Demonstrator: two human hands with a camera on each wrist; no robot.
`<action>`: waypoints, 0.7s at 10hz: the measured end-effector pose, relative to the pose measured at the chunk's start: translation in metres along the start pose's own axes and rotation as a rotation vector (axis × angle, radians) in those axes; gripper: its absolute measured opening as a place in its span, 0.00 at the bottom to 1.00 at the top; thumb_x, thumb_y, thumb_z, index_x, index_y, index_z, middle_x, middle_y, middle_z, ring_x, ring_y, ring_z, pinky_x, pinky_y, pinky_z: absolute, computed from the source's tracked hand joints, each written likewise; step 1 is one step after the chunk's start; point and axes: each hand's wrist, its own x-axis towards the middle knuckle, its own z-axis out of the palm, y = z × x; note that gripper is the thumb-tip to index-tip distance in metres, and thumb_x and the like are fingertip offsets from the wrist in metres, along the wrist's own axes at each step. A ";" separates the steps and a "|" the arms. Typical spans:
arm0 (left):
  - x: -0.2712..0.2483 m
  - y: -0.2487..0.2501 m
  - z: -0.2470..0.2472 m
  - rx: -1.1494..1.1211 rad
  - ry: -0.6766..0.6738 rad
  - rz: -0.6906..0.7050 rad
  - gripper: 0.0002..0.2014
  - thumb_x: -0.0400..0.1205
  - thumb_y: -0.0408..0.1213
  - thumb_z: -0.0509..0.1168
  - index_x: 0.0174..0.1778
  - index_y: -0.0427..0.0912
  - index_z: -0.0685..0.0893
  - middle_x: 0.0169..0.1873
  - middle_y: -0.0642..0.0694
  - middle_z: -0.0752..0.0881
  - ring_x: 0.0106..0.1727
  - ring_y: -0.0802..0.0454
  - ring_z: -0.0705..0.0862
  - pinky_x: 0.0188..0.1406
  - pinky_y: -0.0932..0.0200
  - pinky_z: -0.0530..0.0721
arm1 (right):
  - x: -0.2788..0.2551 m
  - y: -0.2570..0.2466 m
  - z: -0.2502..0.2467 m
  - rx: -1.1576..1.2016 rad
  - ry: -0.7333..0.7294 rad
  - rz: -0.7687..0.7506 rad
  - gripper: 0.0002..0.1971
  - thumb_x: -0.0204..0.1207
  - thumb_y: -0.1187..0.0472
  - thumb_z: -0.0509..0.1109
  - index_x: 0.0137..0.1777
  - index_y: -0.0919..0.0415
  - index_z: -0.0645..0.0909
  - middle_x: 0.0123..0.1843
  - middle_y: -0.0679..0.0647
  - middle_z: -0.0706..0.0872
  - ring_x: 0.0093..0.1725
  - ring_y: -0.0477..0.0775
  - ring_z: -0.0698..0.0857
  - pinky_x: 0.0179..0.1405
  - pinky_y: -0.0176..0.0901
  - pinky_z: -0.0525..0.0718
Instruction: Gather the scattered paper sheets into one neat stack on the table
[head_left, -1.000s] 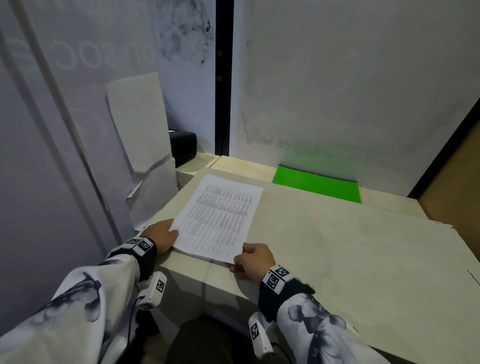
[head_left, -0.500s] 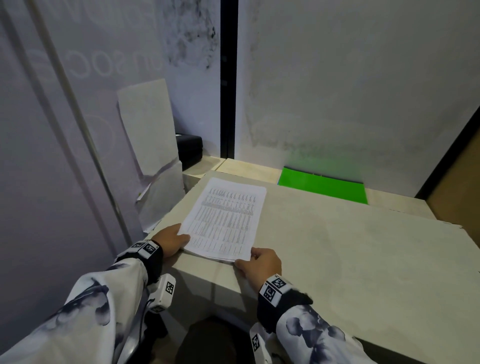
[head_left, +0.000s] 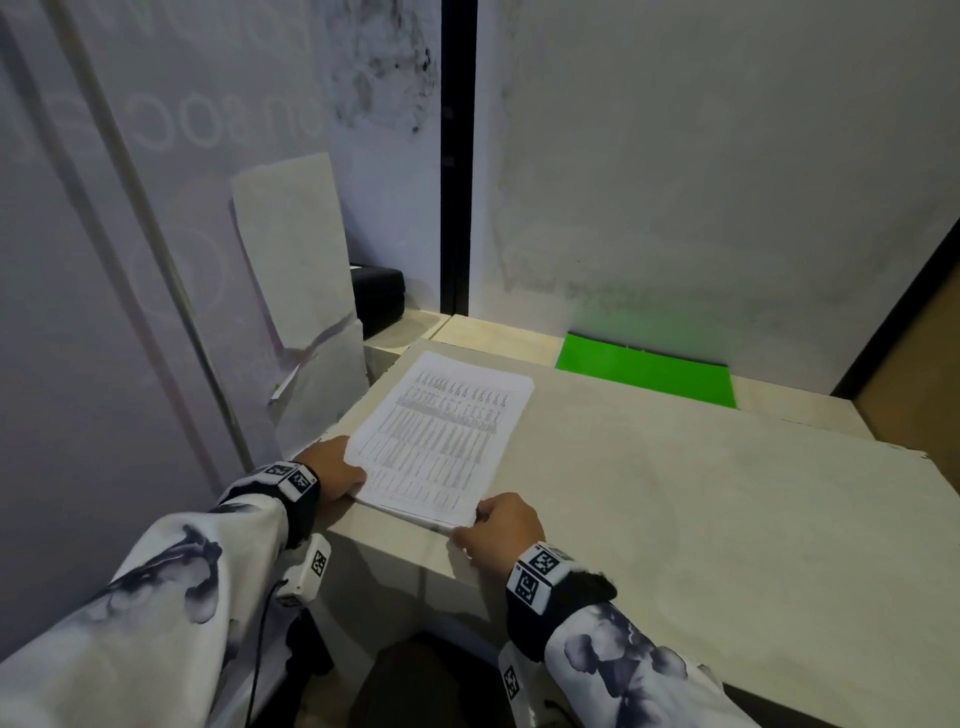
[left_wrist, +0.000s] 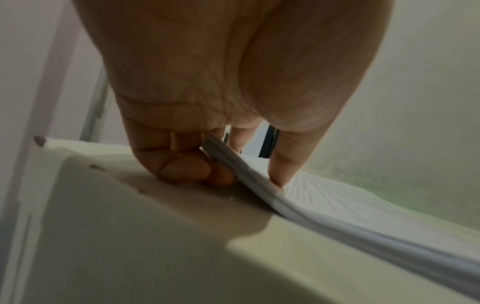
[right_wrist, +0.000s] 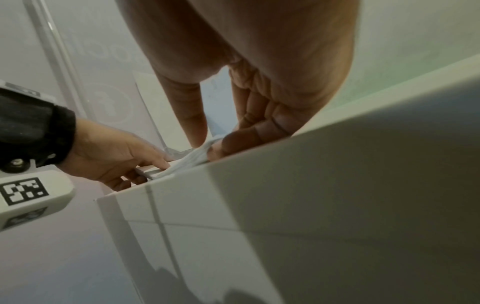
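Note:
A stack of white printed paper sheets (head_left: 441, 436) lies on the near left corner of the pale table (head_left: 675, 493). My left hand (head_left: 332, 470) pinches the stack's near left corner: in the left wrist view the thumb presses on top of the paper stack (left_wrist: 259, 181) and curled fingers (left_wrist: 182, 166) sit under its edge. My right hand (head_left: 501, 522) pinches the near right corner; the right wrist view shows the thumb and curled fingers (right_wrist: 249, 142) around the paper's edge (right_wrist: 192, 158). The near edge of the stack is slightly lifted off the table.
A green sheet or folder (head_left: 644, 374) lies at the back of the table against the wall. A black box (head_left: 376, 296) sits on a ledge at the back left. Pale sheets (head_left: 301, 291) lean against the left wall. The table's front edge (head_left: 395, 551) is just below my hands.
The stack has shifted slightly toward the table's front edge, and both hands have kept their hold on its near corners. The camera has moved a little closer.

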 end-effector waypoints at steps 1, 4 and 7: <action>-0.002 -0.002 0.001 0.029 0.030 -0.044 0.21 0.82 0.45 0.64 0.70 0.40 0.76 0.67 0.36 0.81 0.63 0.38 0.82 0.62 0.49 0.81 | -0.001 -0.001 0.000 -0.012 -0.016 -0.002 0.06 0.71 0.56 0.76 0.45 0.56 0.90 0.52 0.54 0.95 0.44 0.55 0.94 0.28 0.35 0.80; 0.011 -0.018 0.009 0.156 0.054 -0.116 0.24 0.71 0.63 0.55 0.53 0.50 0.75 0.60 0.36 0.78 0.58 0.33 0.81 0.65 0.41 0.81 | -0.001 0.004 -0.002 0.056 -0.100 0.015 0.21 0.71 0.56 0.72 0.63 0.60 0.89 0.58 0.56 0.95 0.51 0.57 0.94 0.49 0.47 0.94; -0.013 0.012 0.011 0.144 0.170 -0.061 0.38 0.73 0.68 0.59 0.76 0.49 0.69 0.75 0.39 0.70 0.75 0.33 0.69 0.71 0.36 0.72 | -0.003 0.027 -0.011 0.308 -0.054 0.091 0.35 0.58 0.54 0.76 0.69 0.60 0.81 0.46 0.60 0.90 0.38 0.56 0.85 0.46 0.53 0.89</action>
